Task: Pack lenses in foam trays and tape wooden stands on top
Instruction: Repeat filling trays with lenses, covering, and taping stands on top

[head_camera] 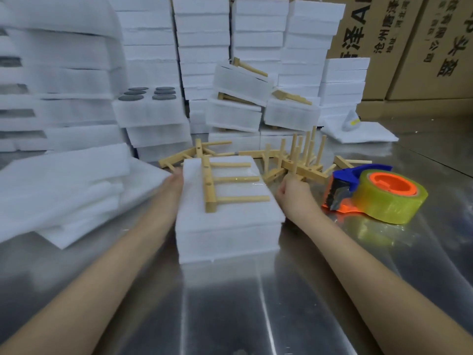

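A closed white foam tray pack [227, 231] stands on the metal table in the middle. A wooden stand [225, 187] with three pegs lies flat on its top, with clear tape across the pegs. My left hand [174, 184] presses against the pack's left side near the top. My right hand [294, 192] is at the pack's right side, its fingers curled, touching the pile of loose wooden stands [297, 160] behind it. Whether it holds one of them is unclear. An open foam tray [148, 106] at the back left shows several dark round lenses [134, 98].
A tape dispenser [376, 196] with a yellowish roll sits to the right of my right hand. Loose foam sheets [64, 193] lie at the left. Taped packs [243, 98] and stacked foam trays [204, 47] fill the back; cardboard boxes [409, 47] stand at the right rear.
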A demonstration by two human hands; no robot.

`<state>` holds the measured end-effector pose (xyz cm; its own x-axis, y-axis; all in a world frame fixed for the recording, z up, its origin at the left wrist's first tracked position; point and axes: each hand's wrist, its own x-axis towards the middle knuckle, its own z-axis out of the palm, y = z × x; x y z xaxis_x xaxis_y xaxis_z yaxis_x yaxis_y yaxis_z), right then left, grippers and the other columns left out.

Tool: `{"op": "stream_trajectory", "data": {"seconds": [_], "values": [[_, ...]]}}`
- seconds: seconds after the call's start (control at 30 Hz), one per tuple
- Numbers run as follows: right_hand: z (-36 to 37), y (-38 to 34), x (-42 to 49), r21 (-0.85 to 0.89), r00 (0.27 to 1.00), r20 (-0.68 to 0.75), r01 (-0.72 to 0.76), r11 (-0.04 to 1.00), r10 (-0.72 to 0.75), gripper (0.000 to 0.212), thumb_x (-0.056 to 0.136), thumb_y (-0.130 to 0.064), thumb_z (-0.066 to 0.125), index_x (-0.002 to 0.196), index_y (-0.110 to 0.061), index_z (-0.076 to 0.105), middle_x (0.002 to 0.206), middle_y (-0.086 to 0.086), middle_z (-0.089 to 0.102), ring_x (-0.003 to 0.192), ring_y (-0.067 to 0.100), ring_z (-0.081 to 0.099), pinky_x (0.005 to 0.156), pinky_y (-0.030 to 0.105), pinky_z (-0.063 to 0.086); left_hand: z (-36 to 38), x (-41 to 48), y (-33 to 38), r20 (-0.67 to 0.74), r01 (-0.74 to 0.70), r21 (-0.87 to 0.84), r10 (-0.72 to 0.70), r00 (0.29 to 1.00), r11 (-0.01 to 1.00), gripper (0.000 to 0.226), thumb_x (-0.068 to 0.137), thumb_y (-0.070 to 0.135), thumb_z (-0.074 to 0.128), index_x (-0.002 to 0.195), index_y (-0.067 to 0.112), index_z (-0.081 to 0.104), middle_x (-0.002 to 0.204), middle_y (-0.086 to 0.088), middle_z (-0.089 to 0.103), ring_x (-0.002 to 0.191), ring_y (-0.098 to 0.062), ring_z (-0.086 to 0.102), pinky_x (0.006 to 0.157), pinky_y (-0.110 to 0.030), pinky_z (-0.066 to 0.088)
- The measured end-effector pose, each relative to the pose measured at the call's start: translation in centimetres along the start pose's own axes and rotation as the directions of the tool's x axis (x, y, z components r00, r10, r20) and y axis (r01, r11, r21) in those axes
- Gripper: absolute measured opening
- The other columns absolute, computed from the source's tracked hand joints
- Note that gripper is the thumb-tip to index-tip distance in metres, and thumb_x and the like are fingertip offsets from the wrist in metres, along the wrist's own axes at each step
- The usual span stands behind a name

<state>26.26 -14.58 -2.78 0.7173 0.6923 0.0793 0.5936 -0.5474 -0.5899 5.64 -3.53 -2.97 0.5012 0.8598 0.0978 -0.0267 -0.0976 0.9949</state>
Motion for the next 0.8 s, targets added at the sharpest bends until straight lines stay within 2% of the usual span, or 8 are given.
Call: {"op": "stream_trajectory", "data": {"seconds": [0.07,0.2,0.27,0.37,0.43,0.6,0.73,0.8], "values": [[0.3,-0.6,-0.1,-0.141,0.998,0.009,0.064,0.988,-0.063,0.016,0.092,-0.001,0.048,0.080,-0.012,0.046,0.080,0.008,0.053,0.084,0.031,0.054,0.068,0.033,0.042,0.2,-0.5,0.3,0.138,0.187,-0.202,-0.161,0.977,0.961,0.036,0.095,0.048,0.050,0.088,0.026,0.078,0.096,0.000,0.076,0.088,-0.016,0.073,0.060,-0.026,0.058],[1.3,-1.8,-0.2,-0.309,0.992,0.023,0.127,0.942,-0.126,0.026,0.098,-0.004,0.037,0.121,0.002,0.048,0.111,0.020,0.062,0.100,0.036,0.061,0.074,0.035,0.045,-0.3,-0.7,0.1,0.208,0.172,-0.204,-0.129,0.970,0.964,0.027,0.098,0.042,0.048,0.099,0.028,0.071,0.101,0.004,0.075,0.090,-0.013,0.072,0.061,-0.022,0.057],[1.6,-1.9,-0.2,-0.309,0.994,0.004,0.108,0.945,-0.113,0.027,0.098,-0.005,0.037,0.123,0.003,0.045,0.111,0.021,0.061,0.101,0.037,0.060,0.070,0.033,0.041,-0.5,-0.6,0.0,0.250,0.159,-0.203,-0.106,0.963,0.966,0.025,0.099,0.040,0.047,0.108,0.028,0.068,0.104,0.004,0.074,0.094,-0.013,0.072,0.068,-0.024,0.058],[1.7,-1.6,-0.6,-0.262,0.987,-0.049,0.134,0.956,-0.152,0.023,0.097,-0.007,0.040,0.118,0.001,0.046,0.105,0.020,0.063,0.091,0.035,0.060,0.063,0.031,0.037,-0.6,-0.6,0.2,0.290,0.107,-0.201,-0.045,0.956,0.974,0.030,0.100,0.036,0.047,0.126,0.030,0.059,0.128,0.003,0.064,0.116,-0.016,0.062,0.097,-0.039,0.049],[1.7,-1.5,-1.0,-0.200,0.978,-0.081,0.174,0.964,-0.193,0.020,0.098,-0.009,0.042,0.115,0.000,0.046,0.101,0.018,0.062,0.078,0.029,0.055,0.054,0.030,0.032,-0.7,-0.5,0.3,0.269,0.097,-0.233,-0.032,0.963,0.968,0.030,0.099,0.033,0.048,0.126,0.037,0.060,0.139,0.004,0.054,0.125,-0.014,0.054,0.103,-0.042,0.045],[1.6,-1.4,-1.6,-0.088,0.973,-0.085,0.208,0.974,-0.215,0.009,0.097,-0.013,0.045,0.103,-0.007,0.042,0.083,0.002,0.049,0.065,0.013,0.042,0.051,0.026,0.026,-0.5,-0.9,0.4,0.340,0.205,-0.419,-0.057,0.939,0.884,0.027,0.097,0.031,0.049,0.116,0.035,0.068,0.119,0.002,0.070,0.107,-0.018,0.067,0.074,-0.029,0.058],[1.8,-1.3,-2.1,0.248,0.985,-0.134,0.143,0.958,-0.112,0.012,0.098,-0.011,0.040,0.086,-0.011,0.042,0.078,-0.001,0.050,0.065,0.007,0.042,0.049,0.020,0.031,-0.4,-0.7,0.2,0.318,0.141,-0.435,0.005,0.948,0.890,0.030,0.097,0.034,0.048,0.124,0.037,0.062,0.125,0.002,0.066,0.115,-0.021,0.063,0.090,-0.038,0.054],[1.8,-1.5,-2.4,0.537,0.993,-0.121,0.074,0.840,-0.010,0.024,0.100,-0.016,0.036,0.078,-0.011,0.043,0.073,-0.002,0.052,0.061,0.005,0.047,0.047,0.012,0.035,-0.3,-0.9,0.5,0.328,0.100,-0.442,0.057,0.943,0.892,0.037,0.099,0.031,0.045,0.135,0.035,0.052,0.134,0.000,0.060,0.123,-0.025,0.057,0.105,-0.049,0.042]]}}
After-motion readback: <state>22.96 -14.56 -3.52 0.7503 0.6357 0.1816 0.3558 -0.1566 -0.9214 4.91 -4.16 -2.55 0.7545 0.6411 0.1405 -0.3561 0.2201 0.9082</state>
